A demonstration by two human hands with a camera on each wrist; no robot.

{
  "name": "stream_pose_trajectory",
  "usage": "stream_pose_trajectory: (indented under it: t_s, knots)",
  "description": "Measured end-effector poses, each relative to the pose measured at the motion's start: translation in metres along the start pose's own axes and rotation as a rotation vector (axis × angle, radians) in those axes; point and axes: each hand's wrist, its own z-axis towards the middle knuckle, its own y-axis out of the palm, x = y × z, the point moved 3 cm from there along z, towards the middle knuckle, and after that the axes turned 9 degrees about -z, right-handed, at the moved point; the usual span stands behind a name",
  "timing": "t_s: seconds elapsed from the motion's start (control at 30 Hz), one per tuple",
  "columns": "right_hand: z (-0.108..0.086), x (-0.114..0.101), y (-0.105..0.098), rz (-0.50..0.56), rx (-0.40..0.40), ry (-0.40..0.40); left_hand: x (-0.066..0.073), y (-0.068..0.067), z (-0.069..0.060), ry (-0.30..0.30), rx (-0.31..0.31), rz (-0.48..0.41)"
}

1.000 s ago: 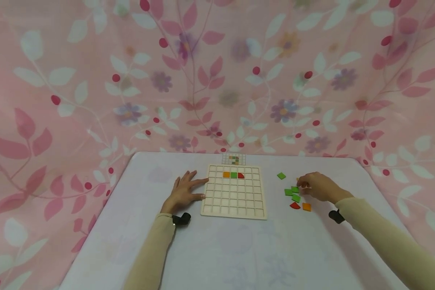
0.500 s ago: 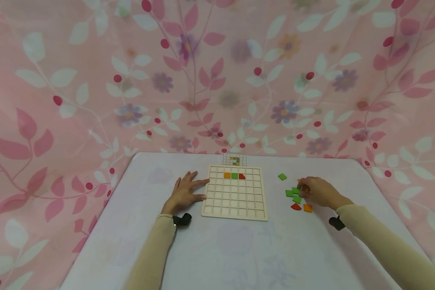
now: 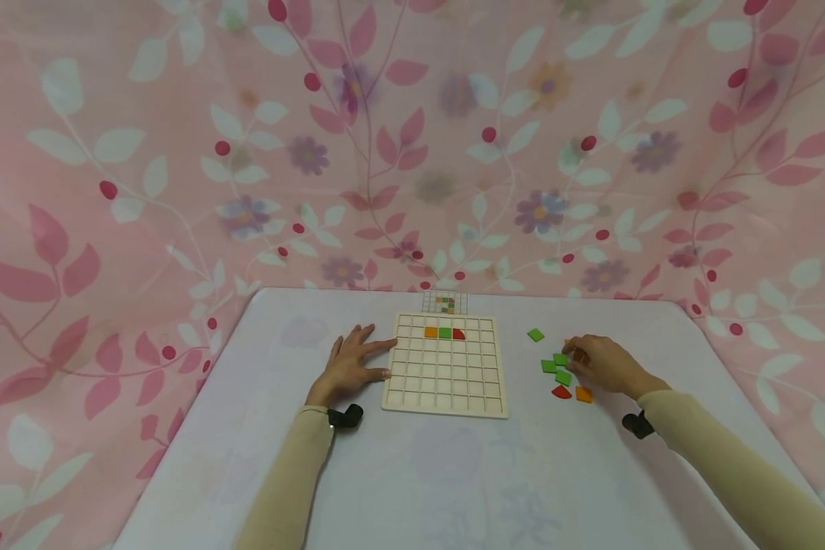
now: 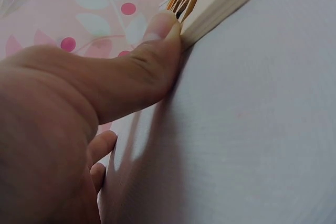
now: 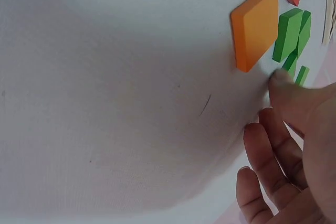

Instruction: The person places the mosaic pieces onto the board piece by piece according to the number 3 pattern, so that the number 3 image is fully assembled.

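A pale wooden grid board (image 3: 444, 374) lies on the table. An orange square tile (image 3: 431, 333), a green square tile (image 3: 444, 334) and a red quarter-round tile (image 3: 458, 334) sit side by side in its second row. My left hand (image 3: 349, 367) rests at the board's left side, fingers spread, thumb (image 4: 160, 40) touching the edge. My right hand (image 3: 605, 363) is low beside loose green tiles (image 3: 548, 367), with its thumb (image 5: 283, 85) right by them in the right wrist view. Its fingers are bent; no held tile shows, though the index fingertip is hidden in that view.
A small pattern card (image 3: 444, 302) stands behind the board. One green tile (image 3: 536, 334) lies apart. A loose red tile (image 3: 561, 392) and an orange tile (image 3: 583, 394) are nearer me. Another orange tile (image 3: 567, 342) is partly covered by my right hand. A floral curtain (image 3: 412, 153) hangs behind.
My right hand dipped slightly toward the green tiles, then shifted a little, uncovering more of the nearest green one. The left hand stays at the board.
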Motion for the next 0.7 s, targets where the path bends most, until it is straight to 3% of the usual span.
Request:
stream_pose_trajectory:
  t_s: [0.4, 0.7]
  knots:
    - [0.007, -0.002, 0.002, 0.019, 0.003, 0.022, 0.002, -0.002, -0.002, 0.024, 0.009, 0.019]
    - [0.022, -0.019, 0.002, -0.022, -0.024, 0.050, 0.004, -0.003, -0.003, 0.027, 0.010, 0.008]
